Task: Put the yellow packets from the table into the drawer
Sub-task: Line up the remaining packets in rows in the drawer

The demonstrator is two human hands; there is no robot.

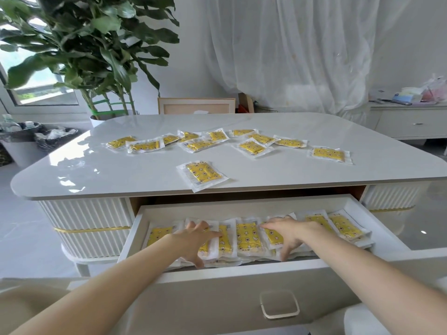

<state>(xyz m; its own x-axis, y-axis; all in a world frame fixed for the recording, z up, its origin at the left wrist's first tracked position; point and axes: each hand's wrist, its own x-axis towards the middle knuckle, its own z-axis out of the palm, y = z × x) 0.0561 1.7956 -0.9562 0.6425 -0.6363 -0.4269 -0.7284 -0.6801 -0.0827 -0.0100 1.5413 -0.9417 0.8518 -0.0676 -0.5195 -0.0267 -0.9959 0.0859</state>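
Your left hand point(196, 240) and right hand point(287, 234) press spread, released fingers point(271, 224) on packets point(248, 235) in the drawer point(242, 274); more lie on the bench point(145, 170).

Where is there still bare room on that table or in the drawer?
Bare: the drawer's back strip behind the packet row, and its right front corner; the table's near-left area and far edge. Crowded: the scattered packets mid-table, and the row under the left hand and right hand.

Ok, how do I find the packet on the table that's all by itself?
Start at the white table, above the open drawer. Near its front edge lies one yellow packet. It sits alone, tilted, while the other packets lie scattered farther back.
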